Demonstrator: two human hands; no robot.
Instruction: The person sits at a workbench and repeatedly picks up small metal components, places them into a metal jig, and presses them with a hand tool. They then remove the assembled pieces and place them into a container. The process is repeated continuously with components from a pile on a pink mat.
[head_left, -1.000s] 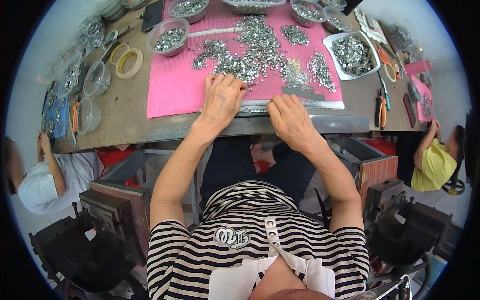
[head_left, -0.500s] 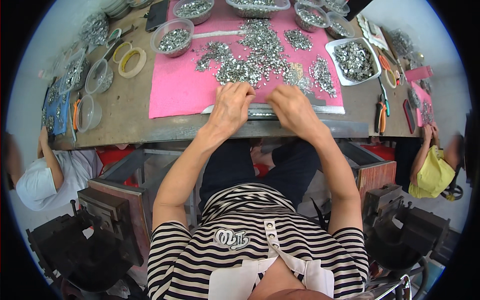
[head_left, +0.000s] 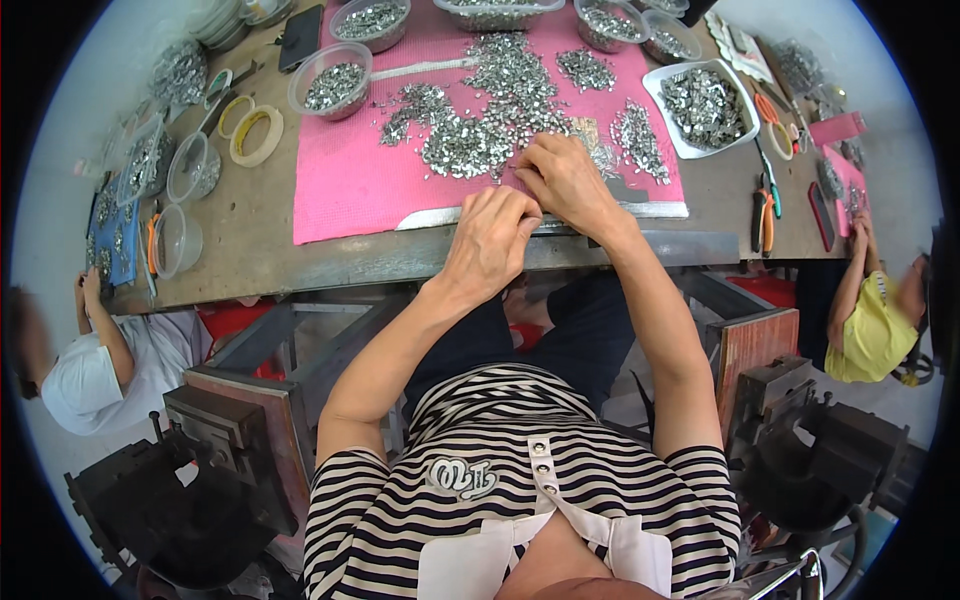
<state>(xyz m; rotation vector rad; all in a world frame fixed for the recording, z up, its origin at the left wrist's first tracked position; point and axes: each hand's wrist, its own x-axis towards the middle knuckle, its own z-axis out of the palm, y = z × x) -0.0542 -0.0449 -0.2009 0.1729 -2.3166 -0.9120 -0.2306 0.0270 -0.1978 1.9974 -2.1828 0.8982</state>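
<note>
Right hand (head_left: 570,182) by silver pieces (head_left: 465,150), clear tub (head_left: 500,11) beyond, white tray (head_left: 715,149) rightward

Black-and-white striped short-sleeved shirt (head_left: 600,470), white collar (head_left: 465,565), dark trousers (head_left: 582,318)

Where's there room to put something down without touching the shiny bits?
Two patches look bare: the near-left corner of the pink mat, in front of the nearest round bowl, and the brown table between the tape rolls, nearest clear tub and mat. It's crowded in the mat's middle, where silvery pieces spread near the right hand, and at the far bowls.
</note>
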